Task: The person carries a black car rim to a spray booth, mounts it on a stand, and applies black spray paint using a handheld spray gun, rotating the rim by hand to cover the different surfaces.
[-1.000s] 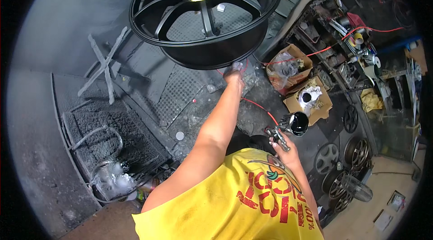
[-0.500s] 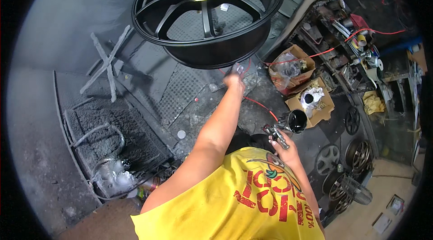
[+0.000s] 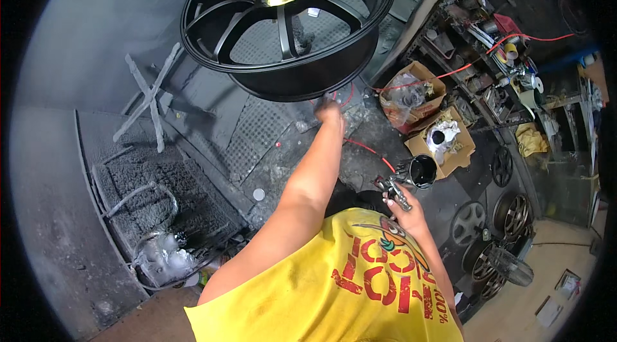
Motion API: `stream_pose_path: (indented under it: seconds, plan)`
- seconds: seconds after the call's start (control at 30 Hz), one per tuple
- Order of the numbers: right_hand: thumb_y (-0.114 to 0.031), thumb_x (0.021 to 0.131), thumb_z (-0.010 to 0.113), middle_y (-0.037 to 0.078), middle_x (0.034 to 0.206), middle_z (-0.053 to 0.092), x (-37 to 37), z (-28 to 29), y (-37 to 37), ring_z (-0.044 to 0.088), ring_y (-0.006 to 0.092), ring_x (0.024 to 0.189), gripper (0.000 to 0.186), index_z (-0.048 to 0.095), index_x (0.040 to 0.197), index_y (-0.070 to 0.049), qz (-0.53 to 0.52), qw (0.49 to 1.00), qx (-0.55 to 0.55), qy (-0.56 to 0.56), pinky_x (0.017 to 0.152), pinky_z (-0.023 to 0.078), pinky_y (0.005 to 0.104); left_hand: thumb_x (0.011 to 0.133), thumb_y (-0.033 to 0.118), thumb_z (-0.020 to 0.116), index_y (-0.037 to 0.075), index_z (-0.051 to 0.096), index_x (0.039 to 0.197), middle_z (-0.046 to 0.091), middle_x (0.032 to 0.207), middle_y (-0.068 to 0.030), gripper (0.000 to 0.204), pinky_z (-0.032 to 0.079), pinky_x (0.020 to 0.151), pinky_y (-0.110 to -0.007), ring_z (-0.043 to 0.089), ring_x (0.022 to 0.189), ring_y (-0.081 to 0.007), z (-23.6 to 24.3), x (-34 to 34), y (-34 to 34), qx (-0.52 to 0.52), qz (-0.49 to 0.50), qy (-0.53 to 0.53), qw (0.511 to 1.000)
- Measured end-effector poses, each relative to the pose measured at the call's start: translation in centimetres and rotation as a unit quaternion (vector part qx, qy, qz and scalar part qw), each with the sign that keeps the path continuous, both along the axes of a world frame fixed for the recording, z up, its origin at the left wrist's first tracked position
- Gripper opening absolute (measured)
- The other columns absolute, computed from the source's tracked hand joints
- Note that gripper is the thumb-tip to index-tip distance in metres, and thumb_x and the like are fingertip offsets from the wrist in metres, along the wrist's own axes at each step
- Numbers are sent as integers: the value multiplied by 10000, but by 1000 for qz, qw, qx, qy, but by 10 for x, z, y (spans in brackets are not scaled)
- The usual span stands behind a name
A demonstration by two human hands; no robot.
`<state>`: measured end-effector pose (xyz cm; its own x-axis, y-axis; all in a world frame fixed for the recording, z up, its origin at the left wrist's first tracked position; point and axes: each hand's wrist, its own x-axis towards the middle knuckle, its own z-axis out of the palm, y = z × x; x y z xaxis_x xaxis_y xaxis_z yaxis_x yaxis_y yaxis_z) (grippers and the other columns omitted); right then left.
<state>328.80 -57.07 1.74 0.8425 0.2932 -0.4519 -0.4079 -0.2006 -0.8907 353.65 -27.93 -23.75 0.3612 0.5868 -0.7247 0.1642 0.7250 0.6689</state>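
L arm stretched fwd, L hand blurred, R arm bent closer in, R hand curled

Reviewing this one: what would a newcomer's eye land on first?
Probably the large black wheel at top centre, with the left hand at its lower edge. Next comes the bright yellow shirt at bottom centre, then the metal spray gun in the right hand.

grey cross-shaped stand at left, yellow cloth at right
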Motion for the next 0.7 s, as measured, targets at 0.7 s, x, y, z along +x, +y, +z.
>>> stream_pose_path:
  seconds: [0.7]
  plan:
    - [-144,934,688,47,1124,709,6,7,-1,632,94,1009,520,521,1412,-21,-15,998,-45,51,898,488,257,831,224,733,61,728,993,724,944,-214,229,558,765,-447,705,846,-376,-7,-103,87,438,-276,262,815]
